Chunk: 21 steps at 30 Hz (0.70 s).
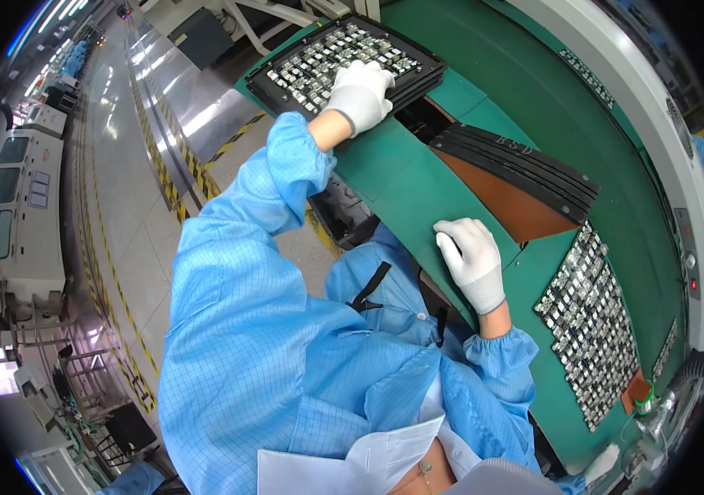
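My left hand (360,92), in a white glove, reaches far out and rests on the near edge of a black tray (274,78) filled with several small metal parts; its fingers curl over the parts, and I cannot tell if it grips one. My right hand (472,260), also gloved, lies flat on the green bench (418,194) with fingers loosely bent, holding nothing. It sits just below a stack of empty black trays (525,169) and left of a flat sheet of small metal parts (591,322). Both arms wear blue sleeves.
A brown panel (505,206) lies under the stack of empty trays. A grey machine rail (657,124) curves along the bench's far side. A small green and orange container (642,400) stands at the lower right. Left of the bench runs a shiny floor (121,206) with yellow-black tape lines.
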Each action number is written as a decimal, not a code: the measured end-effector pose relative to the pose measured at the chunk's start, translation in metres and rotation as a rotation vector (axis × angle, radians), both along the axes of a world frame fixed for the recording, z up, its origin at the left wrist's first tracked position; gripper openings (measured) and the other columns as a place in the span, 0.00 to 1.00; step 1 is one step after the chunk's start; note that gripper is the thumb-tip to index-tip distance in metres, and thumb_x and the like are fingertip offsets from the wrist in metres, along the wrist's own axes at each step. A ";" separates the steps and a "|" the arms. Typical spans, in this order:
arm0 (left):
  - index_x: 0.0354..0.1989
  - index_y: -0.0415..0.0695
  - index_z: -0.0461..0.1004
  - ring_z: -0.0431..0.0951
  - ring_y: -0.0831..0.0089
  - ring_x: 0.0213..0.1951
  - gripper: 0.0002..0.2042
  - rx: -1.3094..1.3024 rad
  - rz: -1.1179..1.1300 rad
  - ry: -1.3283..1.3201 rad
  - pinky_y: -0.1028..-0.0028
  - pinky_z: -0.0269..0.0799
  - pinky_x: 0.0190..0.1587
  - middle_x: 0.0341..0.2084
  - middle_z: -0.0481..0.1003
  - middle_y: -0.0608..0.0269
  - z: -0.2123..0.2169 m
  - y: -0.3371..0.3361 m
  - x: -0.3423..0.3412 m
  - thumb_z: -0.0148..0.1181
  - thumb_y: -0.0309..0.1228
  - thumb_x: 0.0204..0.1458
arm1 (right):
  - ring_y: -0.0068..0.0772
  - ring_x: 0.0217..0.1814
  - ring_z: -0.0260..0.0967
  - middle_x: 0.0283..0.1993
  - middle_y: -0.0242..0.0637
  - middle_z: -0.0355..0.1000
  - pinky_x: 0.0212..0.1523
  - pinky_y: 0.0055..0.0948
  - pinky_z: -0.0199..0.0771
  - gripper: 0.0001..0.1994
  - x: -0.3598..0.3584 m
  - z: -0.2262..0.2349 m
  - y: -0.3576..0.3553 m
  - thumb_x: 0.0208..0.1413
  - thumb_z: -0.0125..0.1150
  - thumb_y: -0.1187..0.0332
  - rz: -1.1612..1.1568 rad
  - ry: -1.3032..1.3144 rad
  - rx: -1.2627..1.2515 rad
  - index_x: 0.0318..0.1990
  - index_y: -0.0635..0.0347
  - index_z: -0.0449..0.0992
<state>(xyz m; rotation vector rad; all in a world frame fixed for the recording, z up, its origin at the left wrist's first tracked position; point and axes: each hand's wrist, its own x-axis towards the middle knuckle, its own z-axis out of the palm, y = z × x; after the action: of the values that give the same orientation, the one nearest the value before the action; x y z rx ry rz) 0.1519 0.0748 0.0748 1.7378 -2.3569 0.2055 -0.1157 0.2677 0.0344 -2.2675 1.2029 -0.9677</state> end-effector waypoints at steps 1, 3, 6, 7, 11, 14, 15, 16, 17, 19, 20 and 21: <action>0.46 0.48 0.82 0.77 0.56 0.50 0.17 0.085 -0.029 -0.008 0.61 0.73 0.55 0.42 0.80 0.56 0.004 -0.007 0.002 0.68 0.40 0.48 | 0.45 0.39 0.71 0.36 0.41 0.75 0.43 0.38 0.71 0.06 0.000 0.000 0.000 0.56 0.62 0.72 0.002 -0.002 0.003 0.39 0.61 0.80; 0.49 0.49 0.82 0.77 0.53 0.53 0.22 0.209 -0.020 0.056 0.60 0.73 0.56 0.47 0.80 0.53 0.013 -0.028 0.003 0.67 0.48 0.48 | 0.45 0.39 0.71 0.36 0.41 0.75 0.43 0.38 0.71 0.06 0.001 -0.001 0.000 0.56 0.62 0.72 -0.002 0.001 0.000 0.39 0.61 0.80; 0.53 0.45 0.79 0.78 0.51 0.53 0.28 0.203 -0.075 0.049 0.58 0.75 0.56 0.48 0.79 0.50 0.014 -0.059 -0.010 0.67 0.51 0.48 | 0.45 0.39 0.71 0.36 0.41 0.75 0.43 0.38 0.71 0.06 0.001 -0.001 -0.001 0.56 0.62 0.72 -0.005 0.010 -0.004 0.39 0.61 0.80; 0.54 0.46 0.78 0.80 0.50 0.51 0.28 0.292 -0.025 -0.004 0.57 0.76 0.55 0.48 0.79 0.49 0.014 -0.071 -0.019 0.68 0.50 0.48 | 0.45 0.39 0.71 0.36 0.40 0.75 0.43 0.38 0.71 0.06 0.000 -0.001 -0.001 0.56 0.62 0.72 -0.005 0.016 -0.004 0.39 0.61 0.80; 0.56 0.49 0.78 0.78 0.51 0.53 0.26 0.257 -0.025 0.023 0.59 0.75 0.57 0.51 0.78 0.50 0.000 -0.082 -0.036 0.67 0.46 0.50 | 0.45 0.39 0.71 0.36 0.41 0.75 0.43 0.38 0.71 0.06 -0.002 -0.001 -0.002 0.56 0.62 0.72 0.005 0.008 -0.007 0.39 0.61 0.80; 0.59 0.52 0.76 0.77 0.51 0.55 0.25 0.228 -0.061 -0.021 0.59 0.74 0.58 0.53 0.77 0.52 -0.001 -0.081 -0.036 0.66 0.44 0.50 | 0.45 0.39 0.71 0.36 0.41 0.75 0.44 0.38 0.71 0.06 -0.002 -0.002 -0.001 0.56 0.62 0.72 0.019 0.003 0.010 0.39 0.61 0.80; 0.60 0.54 0.75 0.77 0.51 0.55 0.26 0.220 -0.095 -0.033 0.59 0.74 0.59 0.54 0.77 0.52 0.001 -0.079 -0.033 0.66 0.42 0.50 | 0.45 0.38 0.71 0.36 0.41 0.75 0.44 0.38 0.71 0.06 -0.002 -0.002 -0.001 0.56 0.62 0.72 0.013 0.001 0.004 0.39 0.62 0.80; 0.64 0.58 0.72 0.78 0.50 0.54 0.28 0.271 -0.123 -0.015 0.59 0.74 0.58 0.53 0.77 0.53 0.005 -0.079 -0.027 0.66 0.41 0.50 | 0.46 0.38 0.71 0.36 0.41 0.75 0.44 0.38 0.71 0.06 -0.001 -0.002 -0.001 0.56 0.62 0.72 0.009 0.004 0.010 0.39 0.62 0.80; 0.65 0.52 0.70 0.79 0.52 0.52 0.31 0.343 -0.209 0.110 0.61 0.74 0.57 0.52 0.78 0.52 0.011 -0.078 -0.015 0.66 0.42 0.51 | 0.46 0.38 0.71 0.36 0.41 0.75 0.44 0.38 0.71 0.06 -0.001 -0.003 -0.001 0.56 0.62 0.72 0.027 0.002 0.001 0.39 0.62 0.80; 0.63 0.45 0.72 0.80 0.58 0.49 0.30 0.367 -0.319 0.423 0.64 0.76 0.53 0.51 0.79 0.49 0.023 -0.075 0.009 0.66 0.46 0.54 | 0.46 0.39 0.71 0.36 0.41 0.75 0.44 0.38 0.71 0.06 -0.001 -0.003 -0.001 0.56 0.62 0.72 0.014 0.000 -0.009 0.39 0.62 0.80; 0.63 0.43 0.71 0.80 0.60 0.49 0.30 0.366 -0.291 0.474 0.66 0.75 0.53 0.51 0.79 0.50 0.033 -0.076 0.024 0.65 0.47 0.56 | 0.45 0.40 0.71 0.37 0.42 0.76 0.44 0.38 0.71 0.06 -0.001 -0.002 -0.001 0.56 0.62 0.72 0.015 0.005 0.013 0.40 0.62 0.80; 0.63 0.42 0.71 0.80 0.62 0.48 0.30 0.380 -0.279 0.525 0.68 0.75 0.53 0.51 0.79 0.51 0.044 -0.076 0.042 0.63 0.47 0.58 | 0.45 0.40 0.71 0.37 0.42 0.76 0.44 0.38 0.71 0.06 -0.001 -0.002 -0.001 0.56 0.62 0.72 0.024 0.001 0.006 0.40 0.62 0.80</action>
<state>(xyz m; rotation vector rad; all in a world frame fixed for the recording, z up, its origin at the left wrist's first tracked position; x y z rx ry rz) 0.1944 -0.0009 0.1184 1.3424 -2.2795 -0.6946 -0.1171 0.2672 0.0324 -2.2728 1.1745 -0.9536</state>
